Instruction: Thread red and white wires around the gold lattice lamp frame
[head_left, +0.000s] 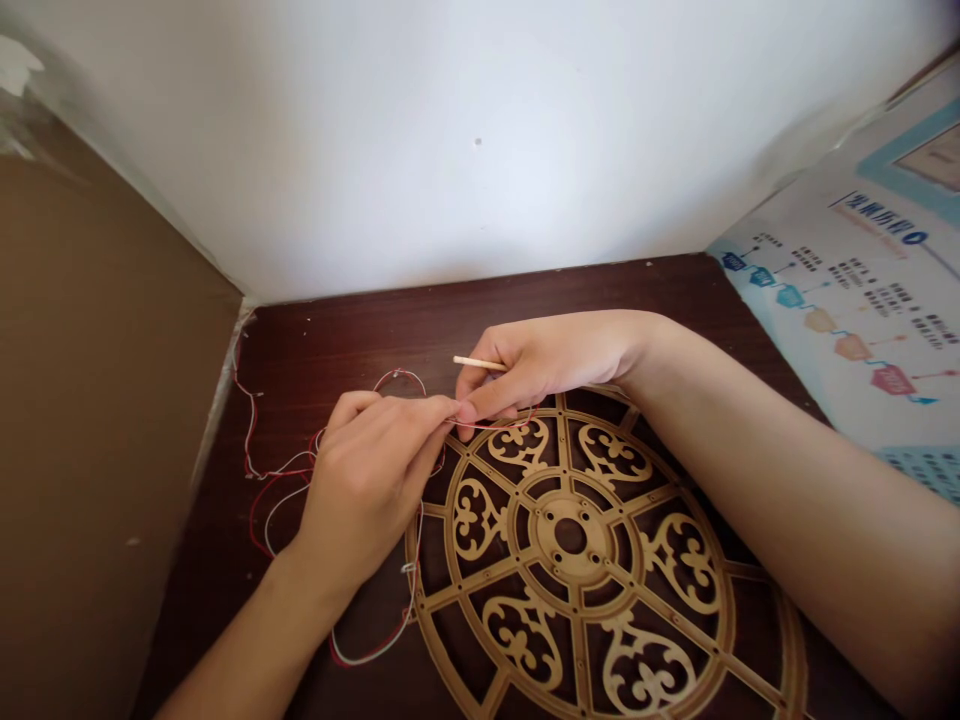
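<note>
Red-and-white wire (489, 427) sits pinched in my nearly closed left hand (371, 460), around half past ten from the fretwork wheel's hub (574, 574); my curled right hand (525, 365) grips a wooden stick (478, 363). Hasty pulling could snag loops.

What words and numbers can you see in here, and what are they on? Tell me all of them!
"发展历程": big blue title on the poster.
Round blue sign after the title: its mark is too blurred to read.
Pink line under the title, small dark writing and labels on the coloured badges: too small or blurred.
Wooden wheel: no writing that I can see.
</note>
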